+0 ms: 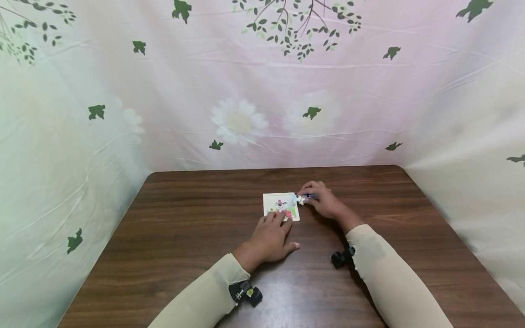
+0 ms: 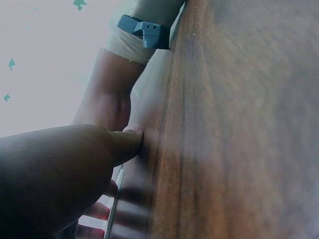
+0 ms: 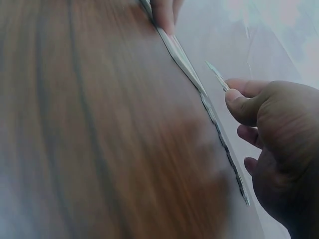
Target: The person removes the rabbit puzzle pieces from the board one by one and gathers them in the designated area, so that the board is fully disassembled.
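A square white-bordered picture board (image 1: 268,199) with a cartoon mouse and pink and green patches lies on the table. My left hand (image 1: 268,237) rests at its near edge, fingers spread over the lower part, thumb out to the right on the wood. At the board's right edge, my right hand (image 1: 321,200) pinches a small, thin, flat puzzle piece (image 3: 217,75) between thumb and forefinger. In the right wrist view that piece is tilted, raised above the table. Below it, a thin wavy-edged row of flat pieces (image 3: 224,144) extends from the board's edge, partly under my right hand in the head view.
The brown wood-grain table (image 1: 184,246) has rounded far corners. A pale fabric backdrop (image 1: 184,91) with leaves and flowers surrounds its back and sides. Black camera mounts (image 1: 343,257) sit on both sleeved wrists.
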{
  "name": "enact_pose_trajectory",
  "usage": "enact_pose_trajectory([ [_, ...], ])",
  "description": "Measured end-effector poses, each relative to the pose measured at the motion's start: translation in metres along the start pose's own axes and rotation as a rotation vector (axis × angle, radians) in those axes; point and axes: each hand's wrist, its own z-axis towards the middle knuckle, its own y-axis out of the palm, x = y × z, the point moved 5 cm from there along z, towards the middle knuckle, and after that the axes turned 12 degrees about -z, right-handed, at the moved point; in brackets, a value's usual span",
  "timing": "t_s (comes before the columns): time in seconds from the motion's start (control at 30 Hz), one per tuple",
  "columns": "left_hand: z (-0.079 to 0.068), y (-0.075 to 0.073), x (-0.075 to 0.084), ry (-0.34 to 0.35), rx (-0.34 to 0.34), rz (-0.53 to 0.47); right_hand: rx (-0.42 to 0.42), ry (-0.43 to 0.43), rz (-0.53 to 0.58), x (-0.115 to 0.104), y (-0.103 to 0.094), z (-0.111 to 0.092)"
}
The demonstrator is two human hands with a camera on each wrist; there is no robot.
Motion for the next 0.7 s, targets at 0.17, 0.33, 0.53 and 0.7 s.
enact_pose_trajectory([
  [0.17,0.0,0.001,0.001,-0.002,-0.002,0.0,-0.007,-0.003,0.001,0.009,-0.005,-0.009],
  [0.33,0.001,-0.001,0.001,-0.011,-0.001,-0.015,-0.028,-0.005,-0.001,0.013,-0.009,-0.015],
  [0.53,-0.001,-0.003,0.002,-0.017,-0.006,-0.007,-0.062,-0.016,0.005,0.01,-0.012,-0.019],
  [0.7,-0.001,-0.003,0.002,-0.017,0.008,0.029,-0.078,-0.019,-0.031,0.008,-0.011,-0.019],
])
